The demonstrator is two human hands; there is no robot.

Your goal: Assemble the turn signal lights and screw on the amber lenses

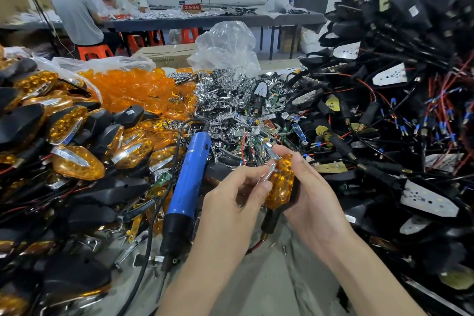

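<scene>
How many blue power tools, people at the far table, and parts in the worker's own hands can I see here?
Blue electric screwdriver: 1
People at the far table: 3
Amber light held in the right hand: 1
Silver trim piece pinched by the left hand: 1
Total: 6

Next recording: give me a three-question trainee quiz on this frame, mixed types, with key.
1. True or false: the blue screwdriver lies untouched, left of the left hand.
2. The left hand pinches: A) a plastic bag B) a chrome trim piece C) a red wire.
3. Fill in: the right hand holds a light with an ____ lens.
Key: 1 true; 2 B; 3 amber.
</scene>
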